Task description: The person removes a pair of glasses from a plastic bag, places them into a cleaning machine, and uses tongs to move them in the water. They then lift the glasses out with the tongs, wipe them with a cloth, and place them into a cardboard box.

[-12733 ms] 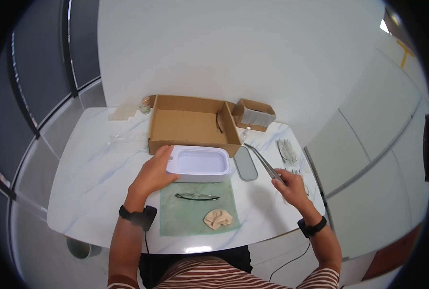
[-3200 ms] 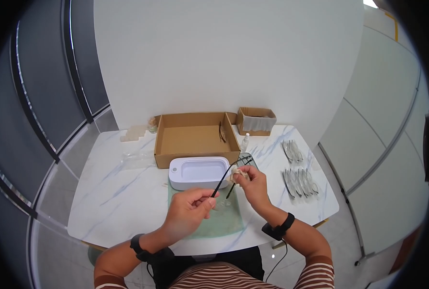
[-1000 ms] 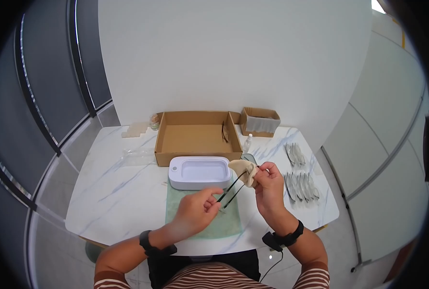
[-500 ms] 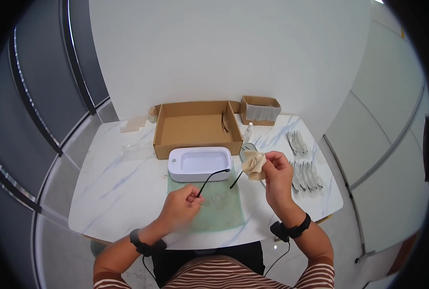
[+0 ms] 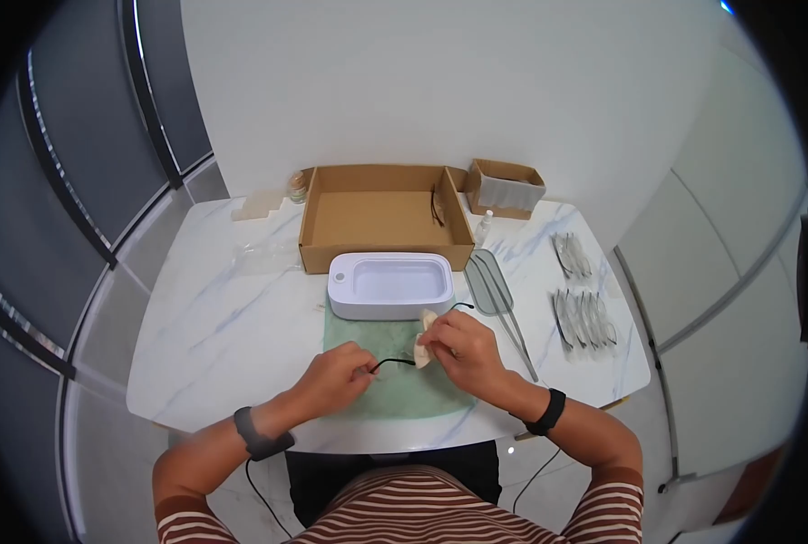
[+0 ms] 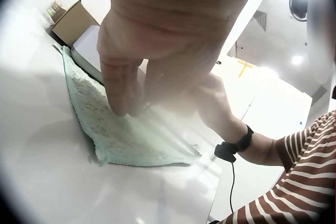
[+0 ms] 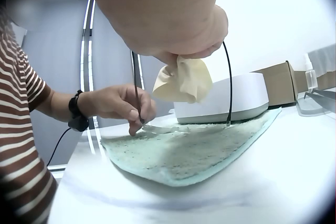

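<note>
Fingers of the left hand (image 5: 336,376) pinch a pair of clear glasses with black arms (image 5: 393,361) near one hinge; the right wrist view shows the clear front (image 7: 163,129) low over the green cloth (image 7: 173,153). A crumpled beige cloth (image 5: 424,350) is pinched in the right hand (image 5: 467,352), against one black arm. The other black arm (image 7: 229,82) stands up at the right in the right wrist view. In the left wrist view, the back of the left hand (image 6: 157,45) hides the glasses.
Behind the green cloth stands a lilac-white tub (image 5: 390,310). Further back are an open cardboard box (image 5: 368,222), a smaller box (image 5: 504,195) and a small bottle (image 5: 484,227). Tweezers (image 5: 513,331) lie across a grey lid (image 5: 488,283). Bagged glasses (image 5: 583,319) lie at the right.
Since half a second ago, the right hand has brought the beige cloth left and down onto a glasses arm. Much earlier, the right hand held the tweezers and the left touched the tub.
</note>
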`<action>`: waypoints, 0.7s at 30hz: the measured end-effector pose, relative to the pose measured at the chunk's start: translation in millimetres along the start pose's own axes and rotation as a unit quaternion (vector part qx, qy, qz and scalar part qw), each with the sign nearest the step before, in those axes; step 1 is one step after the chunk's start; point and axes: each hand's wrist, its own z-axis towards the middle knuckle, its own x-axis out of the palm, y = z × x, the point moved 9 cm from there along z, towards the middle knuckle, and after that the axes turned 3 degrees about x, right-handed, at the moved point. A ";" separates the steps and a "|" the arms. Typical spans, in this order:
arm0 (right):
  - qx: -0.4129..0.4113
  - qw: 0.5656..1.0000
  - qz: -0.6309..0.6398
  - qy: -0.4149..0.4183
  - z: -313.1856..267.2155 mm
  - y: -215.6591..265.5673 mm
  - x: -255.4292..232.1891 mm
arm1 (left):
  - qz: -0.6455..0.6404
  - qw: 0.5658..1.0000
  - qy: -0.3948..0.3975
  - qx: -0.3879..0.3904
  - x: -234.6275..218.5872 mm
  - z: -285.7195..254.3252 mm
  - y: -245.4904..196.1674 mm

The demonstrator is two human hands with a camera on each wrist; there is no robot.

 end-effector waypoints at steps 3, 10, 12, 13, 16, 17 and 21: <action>-0.029 0.997 -0.054 0.056 2.3 -4.2 19.7 | -0.001 1.000 -0.008 0.027 1.3 -0.6 -1.3; -0.035 0.961 -0.192 0.198 -12.5 -23.9 62.3 | 0.023 0.999 -0.018 0.030 7.6 -2.6 3.4; -0.034 0.959 -0.173 0.222 -10.8 -23.5 63.8 | 0.028 0.999 -0.017 0.026 8.1 -2.8 3.5; -0.031 0.959 -0.175 0.219 -9.7 -26.1 62.8 | 0.033 0.999 -0.015 0.022 8.7 -1.9 3.0; -0.032 0.953 -0.180 0.242 -10.3 -30.8 66.6 | 0.032 0.999 -0.003 0.017 8.6 -1.4 0.9; -0.031 0.954 -0.199 0.221 -9.0 -28.8 62.4 | 0.033 0.999 -0.004 0.018 8.1 -1.7 -0.1; -0.029 0.940 -0.247 0.236 -15.6 -31.2 67.4 | 0.048 0.999 -0.003 0.020 10.3 -2.8 -2.3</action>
